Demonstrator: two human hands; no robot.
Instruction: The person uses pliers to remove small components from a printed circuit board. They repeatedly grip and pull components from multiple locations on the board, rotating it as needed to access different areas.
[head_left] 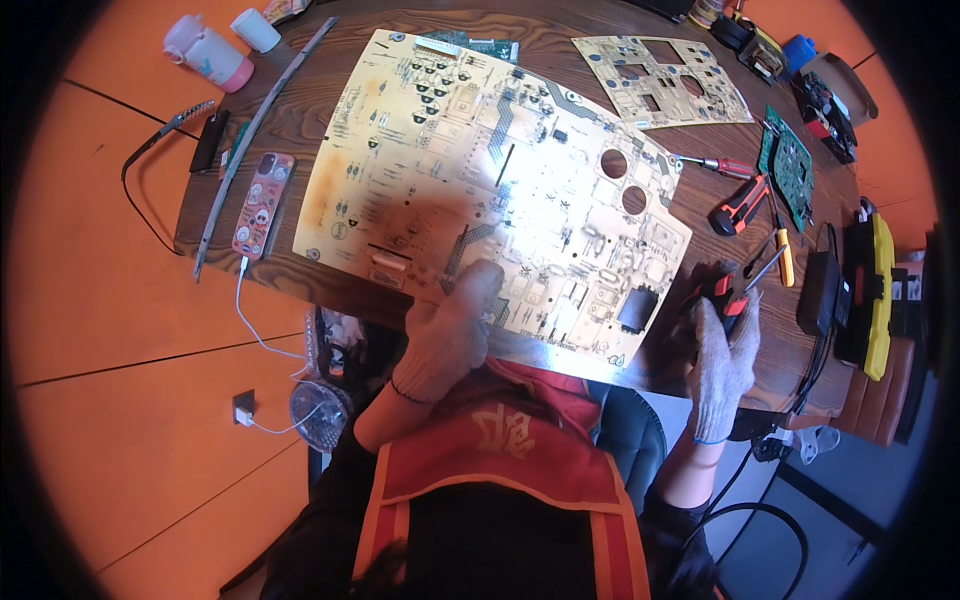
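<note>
Red apron fabric comes first, below the worktop's near edge. Just beyond it, the gloved left hand lies at the near edge of a large cream board, one digit on its face; I cannot tell whether the others grip from underneath. The gloved right hand, over the near right part of the worktop, seems closed around a red-and-black tool.

The large cream board covers the middle of the worktop, from its near edge almost to its far edge. It should be light for its width: thin and fairly stiff, though likely to bow if lifted by one corner. Its smooth, glossy face could slide under knit gloves. Best hold is probably by opposite side margins, clear of the two round holes near its right edge, where it may be weaker.

Toward the worktop's right end lie a yellow-handled tool, an orange-and-black knife, a red-handled screwdriver and a green circuit board. A phone rests near the left end, beside a long grey strip. Furthest off, a second cream board lies by the far edge, right of centre.
</note>
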